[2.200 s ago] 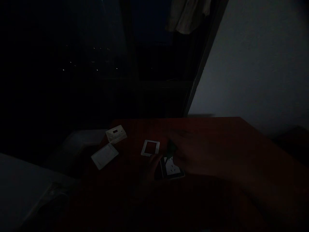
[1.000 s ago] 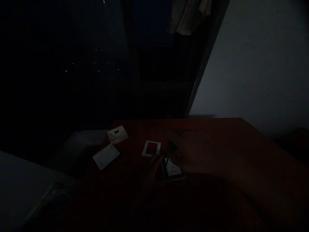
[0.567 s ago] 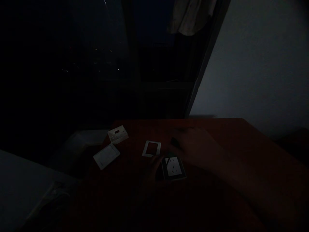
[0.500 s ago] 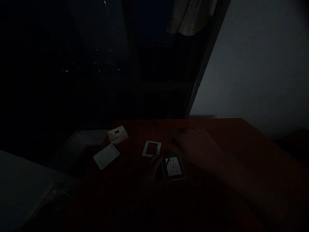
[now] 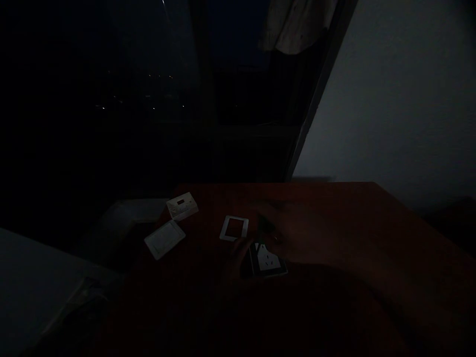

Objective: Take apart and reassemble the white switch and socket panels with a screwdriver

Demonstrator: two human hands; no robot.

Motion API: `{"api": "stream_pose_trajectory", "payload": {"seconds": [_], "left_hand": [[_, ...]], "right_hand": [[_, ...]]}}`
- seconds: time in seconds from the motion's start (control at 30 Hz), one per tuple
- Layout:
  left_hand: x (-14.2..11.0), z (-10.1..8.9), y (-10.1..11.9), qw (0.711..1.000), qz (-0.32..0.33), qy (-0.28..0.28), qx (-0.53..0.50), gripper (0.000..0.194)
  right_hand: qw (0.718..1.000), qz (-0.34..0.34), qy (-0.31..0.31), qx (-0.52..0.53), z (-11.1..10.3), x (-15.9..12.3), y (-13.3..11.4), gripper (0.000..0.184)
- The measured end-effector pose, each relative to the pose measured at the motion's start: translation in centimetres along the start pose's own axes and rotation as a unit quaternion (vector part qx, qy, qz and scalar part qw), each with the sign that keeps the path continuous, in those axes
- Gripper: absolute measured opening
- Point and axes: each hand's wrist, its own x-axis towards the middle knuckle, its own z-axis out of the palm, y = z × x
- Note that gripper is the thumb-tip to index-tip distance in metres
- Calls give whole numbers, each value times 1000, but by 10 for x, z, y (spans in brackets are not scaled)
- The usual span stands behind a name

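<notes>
The scene is very dark. A wall socket (image 5: 268, 260) with a white centre and dark surround lies on the reddish table. At its left edge is my left hand (image 5: 234, 267), thumb and fingers curved round the side and gripping it. My right hand (image 5: 297, 230), smeared by motion, is over the socket's upper right part. From its closed fingers a thin dark shaft with a greenish part, apparently a screwdriver (image 5: 259, 245), slants down to the socket's upper left. A pale square frame (image 5: 223, 229) lies just behind the left fingertips.
To the left on the table (image 5: 342, 193) are a white box-shaped part (image 5: 182, 207) with a rectangular slot and a flat white plate (image 5: 164, 240). A dark window stands behind, with cloth (image 5: 293, 29) hanging above. A pale wall (image 5: 394, 99) rises on the right.
My right hand has come down and toward me, covering the socket's upper right corner. My left hand and the socket have stayed nearly in place.
</notes>
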Motion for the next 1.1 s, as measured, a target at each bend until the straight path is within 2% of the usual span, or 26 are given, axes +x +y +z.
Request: {"api": "stream_pose_trajectory", "payload": {"seconds": [0.07, 0.17, 0.23, 0.27, 0.33, 0.43, 0.47, 0.57, 0.67, 0.8, 0.83, 0.97, 1.03, 1.1], "left_hand": [[0, 1, -2, 1000, 8, 1, 5, 89], [0, 2, -4, 1000, 4, 0, 18, 88], [0, 3, -5, 1000, -8, -5, 19, 88], [0, 3, -5, 1000, -14, -9, 17, 89], [-1, 1, -3, 1000, -25, -13, 11, 89], [-1, -3, 4, 999, -33, -14, 0, 88], [0, -4, 8, 999, -32, -14, -3, 87], [0, -9, 16, 999, -30, -16, -9, 88], [0, -11, 20, 999, -30, -12, -9, 86], [0, -11, 21, 999, -30, -12, -8, 85], [0, -11, 20, 999, -29, -15, -8, 86], [0, -12, 19, 999, -25, -19, -7, 87], [0, -12, 18, 999, -27, -18, -5, 87], [0, -11, 17, 999, -31, -17, -2, 86]], "right_hand": [[1000, -14, -5, 28, -2, -1, -1, 57], [995, 67, 10, -77, -3, 1, -4, 35], [983, 119, 2, -142, -3, 2, -4, 34], [982, 122, -7, -147, -3, 3, -3, 33], [990, 86, -12, -109, -3, 1, -2, 26], [999, 23, -5, -41, -4, -2, 0, 49], [999, 23, -1, -40, -4, -3, 0, 50], [993, 66, 9, -97, -3, -2, 1, 36], [990, 78, 7, -118, -2, -2, 2, 37], [999, 23, -4, -30, -2, -6, 0, 69], [999, 20, -2, -25, -2, -7, -1, 70], [991, 72, 18, -108, -1, -5, -3, 41], [988, 85, 11, -125, -1, -4, -2, 34], [993, 64, 3, -94, -3, -4, -1, 33]]}}
